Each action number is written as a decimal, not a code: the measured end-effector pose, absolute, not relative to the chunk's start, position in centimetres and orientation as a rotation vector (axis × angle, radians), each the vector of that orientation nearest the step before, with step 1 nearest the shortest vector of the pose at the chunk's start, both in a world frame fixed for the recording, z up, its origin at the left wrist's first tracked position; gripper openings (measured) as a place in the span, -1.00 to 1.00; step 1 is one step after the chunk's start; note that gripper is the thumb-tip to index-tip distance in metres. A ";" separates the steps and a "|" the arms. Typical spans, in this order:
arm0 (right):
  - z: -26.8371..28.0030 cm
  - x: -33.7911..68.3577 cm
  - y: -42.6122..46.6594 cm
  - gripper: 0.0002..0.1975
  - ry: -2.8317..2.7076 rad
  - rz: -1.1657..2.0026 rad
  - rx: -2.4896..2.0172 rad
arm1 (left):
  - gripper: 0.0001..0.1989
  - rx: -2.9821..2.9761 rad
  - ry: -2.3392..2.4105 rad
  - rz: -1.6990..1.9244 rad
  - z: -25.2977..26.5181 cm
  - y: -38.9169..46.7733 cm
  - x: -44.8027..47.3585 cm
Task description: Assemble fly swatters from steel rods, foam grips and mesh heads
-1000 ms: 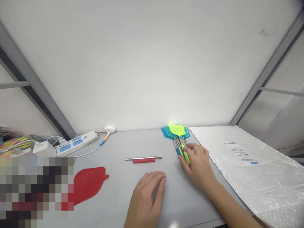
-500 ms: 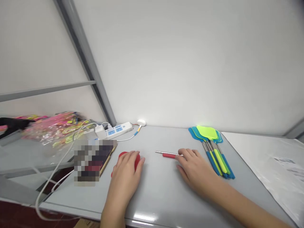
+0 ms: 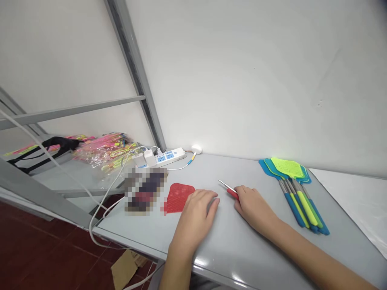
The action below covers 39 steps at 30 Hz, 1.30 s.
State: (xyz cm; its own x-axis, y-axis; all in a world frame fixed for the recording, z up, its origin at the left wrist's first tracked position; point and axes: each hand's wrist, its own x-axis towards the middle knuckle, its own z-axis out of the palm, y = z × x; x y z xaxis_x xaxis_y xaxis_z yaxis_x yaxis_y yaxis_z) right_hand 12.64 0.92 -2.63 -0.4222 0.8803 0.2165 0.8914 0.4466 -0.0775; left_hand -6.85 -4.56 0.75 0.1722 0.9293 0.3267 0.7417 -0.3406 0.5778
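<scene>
A red perforated fly swatter head point(image 3: 179, 197) lies flat on the grey table point(image 3: 242, 237). My left hand point(image 3: 199, 209) rests palm down beside it, covering its right edge. The left fingers are stretched out, with the thumb apart. To the right, my right hand point(image 3: 252, 203) is closed around a fly swatter handle point(image 3: 231, 191), a thin silver rod and a red grip whose tip points up and left. Much of that handle is hidden under my fingers. Blue, yellow and green fly swatters point(image 3: 298, 193) lie stacked right of my right hand.
Along the back stand a white power strip point(image 3: 169, 156) with plugged-in cables and a small white device point(image 3: 196, 149). A pixelated phone-like object point(image 3: 146, 189) lies at left. Bagged pink and yellow items point(image 3: 102, 149) sit on a shelf beyond. White sheeting point(image 3: 347, 197) covers the right side.
The view has swung left. My left hand has slid right off most of the red swatter head. My right hand has closed on the red handle and tilted it.
</scene>
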 end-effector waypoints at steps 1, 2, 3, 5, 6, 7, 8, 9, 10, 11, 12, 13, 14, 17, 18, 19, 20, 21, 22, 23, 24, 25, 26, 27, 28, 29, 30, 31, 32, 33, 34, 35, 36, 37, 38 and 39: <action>-2.6 12.6 0.7 -0.82 -2.466 -0.046 -1.543 | -0.75 2.159 1.579 0.941 0.8 -4.6 -6.8; -2.5 12.6 0.4 -0.81 -2.458 -0.022 -1.542 | -0.75 2.153 1.555 0.945 0.9 -4.7 -6.8; -2.4 12.5 0.2 -0.81 -2.448 0.000 -1.542 | -0.75 2.144 1.537 0.952 0.9 -4.7 -6.8; -2.1 12.5 -0.3 -0.82 -2.424 0.020 -1.528 | -0.74 2.112 1.521 0.973 1.1 -4.9 -6.8; -1.9 12.4 -0.6 -0.84 -2.411 0.006 -1.507 | -0.73 2.088 1.522 0.985 1.2 -5.0 -6.7; -1.8 12.4 -0.8 -0.85 -2.396 -0.025 -1.477 | -0.73 2.060 1.523 0.999 1.3 -5.1 -6.5; -1.6 12.3 -1.1 -0.86 -2.382 -0.069 -1.436 | -0.72 2.027 1.524 1.018 1.4 -5.2 -6.2; -1.5 12.2 -1.3 -0.86 -2.368 -0.120 -1.388 | -0.72 1.993 1.522 1.042 1.4 -5.4 -5.8; -1.4 12.1 -1.6 -0.85 -2.355 -0.167 -1.338 | -0.73 1.955 1.511 1.066 1.5 -5.6 -5.3; -1.2 12.0 -1.8 -0.85 -2.341 -0.201 -1.292 | -0.74 1.913 1.489 1.088 1.5 -5.8 -4.7; -1.1 11.9 -2.0 -0.85 -2.327 -0.218 -1.250 | -0.75 1.869 1.459 1.107 1.5 -6.0 -4.0; -1.0 11.9 -2.1 -0.85 -2.316 -0.221 -1.215 | -0.76 1.828 1.427 1.121 1.5 -6.2 -3.4; -0.9 11.8 -2.2 -0.85 -2.306 -0.215 -1.190 | -0.76 1.794 1.401 1.133 1.4 -6.4 -2.8; -0.6 12.1 -2.1 -0.84 -2.272 -0.114 -1.184 | -0.78 1.740 1.380 1.223 1.4 -6.6 -2.1; -0.5 12.3 -2.0 -0.83 -2.252 -0.044 -1.195 | -0.78 1.719 1.395 1.285 1.4 -6.7 -2.1; -0.4 12.5 -1.8 -0.83 -2.222 0.045 -1.202 | -0.78 1.688 1.412 1.360 1.4 -6.7 -2.3; -0.3 12.8 -1.6 -0.83 -2.183 0.149 -1.204 | -0.78 1.654 1.428 1.438 1.4 -6.6 -2.5; -0.2 13.1 -1.4 -0.83 -2.136 0.258 -1.203 | -0.79 1.625 1.440 1.501 1.5 -6.6 -2.8; -0.1 13.4 -1.3 -0.84 -2.082 0.367 -1.198 | -0.79 1.609 1.447 1.536 1.5 -6.5 -3.0; 0.0 13.7 -1.2 -0.85 -2.018 0.472 -1.188 | -0.79 1.614 1.444 1.537 1.5 -6.5 -3.2; 0.1 13.9 -1.2 -0.86 -1.943 0.569 -1.174 | -0.79 1.637 1.438 1.511 1.5 -6.5 -3.3; 0.2 14.0 -1.2 -0.88 -1.860 0.650 -1.158 | -0.79 1.674 1.429 1.464 1.4 -6.4 -3.3; 0.4 14.1 -1.3 -0.88 -1.779 0.709 -1.138 | -0.79 1.723 1.418 1.401 1.4 -6.4 -3.3; 0.6 14.1 -1.3 -0.88 -1.709 0.752 -1.115 | -0.79 1.783 1.404 1.321 1.3 -6.4 -3.2; 0.8 14.0 -1.5 -0.89 -1.656 0.785 -1.092 | -0.79 1.849 1.388 1.223 1.3 -6.4 -3.0; 0.9 13.9 -1.6 -0.89 -1.618 0.809 -1.076 | -0.78 1.918 1.371 1.111 1.2 -6.4 -2.7; 1.1 13.8 -1.7 -0.89 -1.594 0.831 -1.066 | -0.77 1.983 1.357 0.993 1.2 -6.4 -2.5; 1.2 13.6 -1.8 -0.88 -1.575 0.854 -1.060 | -0.76 2.038 1.347 0.882 1.1 -6.4 -2.3; 1.3 13.5 -1.9 -0.87 -1.554 0.875 -1.057 | -0.74 2.081 1.347 0.788 1.1 -6.4 -2.1; 1.4 13.4 -2.0 -0.86 -1.528 0.896 -1.055 | -0.73 2.114 1.354 0.718 1.0 -6.4 -1.9; 1.4 13.3 -2.1 -0.84 -1.496 0.915 -1.047 | -0.72 2.139 1.366 0.673 0.9 -6.4 -1.8; 1.4 13.3 -2.1 -0.81 -1.453 0.943 -1.027 | -0.72 2.158 1.381 0.644 0.8 -6.4 -1.8; 1.5 13.3 -2.1 -0.78 -1.395 0.987 -0.989 | -0.73 2.173 1.392 0.622 0.7 -6.4 -1.8; 1.5 13.3 -2.0 -0.75 -1.320 1.042 -0.933 | -0.74 2.190 1.399 0.605 0.6 -6.3 -1.8; 1.7 13.4 -1.9 -0.73 -1.232 1.102 -0.864 | -0.74 2.209 1.398 0.590 0.6 -6.3 -1.8; 2.0 13.6 -1.8 -0.73 -1.145 1.162 -0.787 | -0.75 2.228 1.393 0.577 0.5 -6.3 -1.9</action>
